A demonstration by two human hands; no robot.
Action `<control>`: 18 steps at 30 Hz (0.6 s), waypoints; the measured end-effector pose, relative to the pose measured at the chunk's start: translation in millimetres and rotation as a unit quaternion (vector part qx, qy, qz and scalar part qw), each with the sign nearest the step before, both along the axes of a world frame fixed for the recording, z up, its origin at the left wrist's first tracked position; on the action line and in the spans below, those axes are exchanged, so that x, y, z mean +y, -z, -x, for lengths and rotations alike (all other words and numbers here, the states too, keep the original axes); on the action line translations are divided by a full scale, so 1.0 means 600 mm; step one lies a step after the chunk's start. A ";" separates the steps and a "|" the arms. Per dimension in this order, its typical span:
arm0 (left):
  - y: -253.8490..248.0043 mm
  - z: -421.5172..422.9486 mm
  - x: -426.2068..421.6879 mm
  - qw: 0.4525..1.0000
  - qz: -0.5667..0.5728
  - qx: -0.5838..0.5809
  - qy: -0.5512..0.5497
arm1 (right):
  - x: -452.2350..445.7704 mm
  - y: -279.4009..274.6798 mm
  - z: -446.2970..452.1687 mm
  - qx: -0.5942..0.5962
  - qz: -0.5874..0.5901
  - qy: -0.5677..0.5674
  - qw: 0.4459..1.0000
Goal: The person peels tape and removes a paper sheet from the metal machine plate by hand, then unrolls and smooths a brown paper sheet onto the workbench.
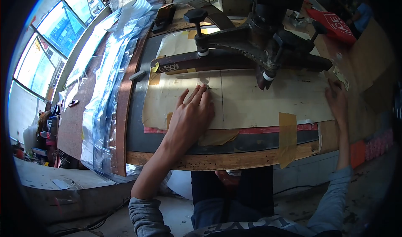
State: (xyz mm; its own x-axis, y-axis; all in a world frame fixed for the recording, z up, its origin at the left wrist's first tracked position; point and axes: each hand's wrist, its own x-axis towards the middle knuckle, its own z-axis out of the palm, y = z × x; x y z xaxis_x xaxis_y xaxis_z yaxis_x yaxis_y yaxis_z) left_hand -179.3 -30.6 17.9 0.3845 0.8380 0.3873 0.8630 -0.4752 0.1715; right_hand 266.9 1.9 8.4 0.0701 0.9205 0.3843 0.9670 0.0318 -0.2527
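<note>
My left hand (193,113) lies flat on a cream sheet (255,96), its fingers stretched forward and a little apart. Its fingertips rest by a small dark mark, left of a thin dark line drawn on the sheet. At the sheet's right edge is my right hand (337,99), fingers partly extended and nothing plainly held in them. Just beyond its fingertips lies a small pale printed piece (341,77). Above the sheet, a dark bar (243,62) spans from left to right beneath a black metal machine head (261,38) with knobs.
Yellowish tape (287,132) hangs over the wooden front edge (226,161). Clear plastic sheets (111,82) are piled on a brown board at left. A grey block (137,75) sits beside the sheet. A red bag (333,25) and another person (363,15) are at upper right.
</note>
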 end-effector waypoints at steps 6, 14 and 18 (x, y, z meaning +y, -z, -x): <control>-0.004 0.004 0.000 0.999 0.018 0.026 -0.005 | 0.005 0.009 -0.009 -0.011 -0.020 -0.014 1.000; -0.009 -0.001 0.002 0.998 0.029 0.031 -0.039 | 0.005 0.005 -0.004 -0.003 -0.012 -0.016 1.000; -0.006 0.001 0.003 0.999 0.014 0.030 -0.034 | 0.007 0.005 -0.007 -0.019 -0.014 -0.025 0.999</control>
State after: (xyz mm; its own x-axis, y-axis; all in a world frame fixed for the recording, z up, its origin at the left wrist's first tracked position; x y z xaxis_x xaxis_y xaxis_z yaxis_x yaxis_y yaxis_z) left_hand -179.8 -28.6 21.4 0.3482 0.8728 0.3421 0.9020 -0.4114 0.1314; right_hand 271.4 5.8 5.1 0.0100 0.9112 0.4119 0.9731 0.0860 -0.2139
